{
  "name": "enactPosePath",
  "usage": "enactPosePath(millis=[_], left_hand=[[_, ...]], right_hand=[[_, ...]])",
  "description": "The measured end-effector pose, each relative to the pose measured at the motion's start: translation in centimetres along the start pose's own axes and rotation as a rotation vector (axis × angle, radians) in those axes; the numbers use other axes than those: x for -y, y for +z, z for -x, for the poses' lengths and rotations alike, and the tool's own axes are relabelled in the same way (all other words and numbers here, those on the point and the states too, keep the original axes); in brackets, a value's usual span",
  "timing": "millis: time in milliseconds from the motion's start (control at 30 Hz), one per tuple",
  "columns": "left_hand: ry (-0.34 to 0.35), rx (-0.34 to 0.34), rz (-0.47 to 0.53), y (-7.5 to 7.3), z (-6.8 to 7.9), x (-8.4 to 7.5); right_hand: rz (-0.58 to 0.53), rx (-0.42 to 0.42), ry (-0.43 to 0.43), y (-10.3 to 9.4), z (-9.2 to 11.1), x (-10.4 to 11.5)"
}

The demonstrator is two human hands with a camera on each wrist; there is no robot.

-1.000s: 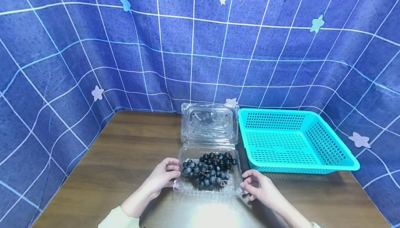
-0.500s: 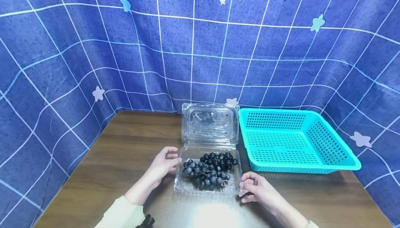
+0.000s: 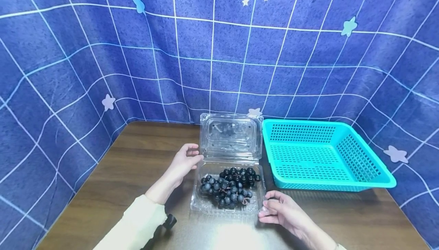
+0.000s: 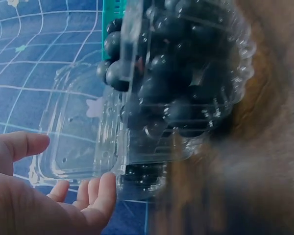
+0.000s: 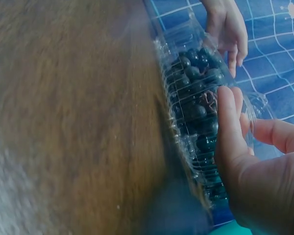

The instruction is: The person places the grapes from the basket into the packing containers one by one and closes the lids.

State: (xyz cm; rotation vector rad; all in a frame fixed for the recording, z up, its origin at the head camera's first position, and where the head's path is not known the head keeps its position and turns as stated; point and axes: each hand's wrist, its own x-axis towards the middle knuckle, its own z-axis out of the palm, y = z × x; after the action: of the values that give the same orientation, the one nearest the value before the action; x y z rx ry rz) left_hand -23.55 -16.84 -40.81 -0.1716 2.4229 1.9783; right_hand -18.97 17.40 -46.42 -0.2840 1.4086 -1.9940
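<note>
A clear plastic clamshell box (image 3: 202, 206) lies on the table with its lid (image 3: 230, 135) tipped back. Inside its base are bunches of dark grapes (image 3: 228, 189). At the box's front right corner, my right hand (image 3: 284, 210) pinches the rim between thumb and fingers; the right wrist view shows that rim passing between them. My left hand (image 3: 183, 162) is by the left end of the hinge, its fingers loosely extended. In the left wrist view, the left fingers (image 4: 104, 196) spread near the lid without gripping it.
A turquoise perforated plastic basket (image 3: 343, 183) stands right of the box on the wooden table (image 3: 154, 139). Behind the table hangs a blue gridded cloth (image 3: 226, 71). A black object (image 3: 169, 221) shows beside the left sleeve.
My left hand has moved away from me along the box's left side, from beside the grapes up to the hinge. The right hand has shifted slightly at its corner; the box stays put.
</note>
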Motion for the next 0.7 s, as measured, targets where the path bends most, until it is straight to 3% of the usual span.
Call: enactPosePath(millis=[367, 700], left_hand=[[0.007, -0.033, 0.008, -0.4, -2.9, -1.3], [0.035, -0.017, 0.014, -1.1, -5.2, -2.8]], right_hand=[[-0.019, -0.101, 0.011, 0.8, 0.0, 0.0], [-0.063, -0.118, 0.015, 1.0, 0.1, -0.1]])
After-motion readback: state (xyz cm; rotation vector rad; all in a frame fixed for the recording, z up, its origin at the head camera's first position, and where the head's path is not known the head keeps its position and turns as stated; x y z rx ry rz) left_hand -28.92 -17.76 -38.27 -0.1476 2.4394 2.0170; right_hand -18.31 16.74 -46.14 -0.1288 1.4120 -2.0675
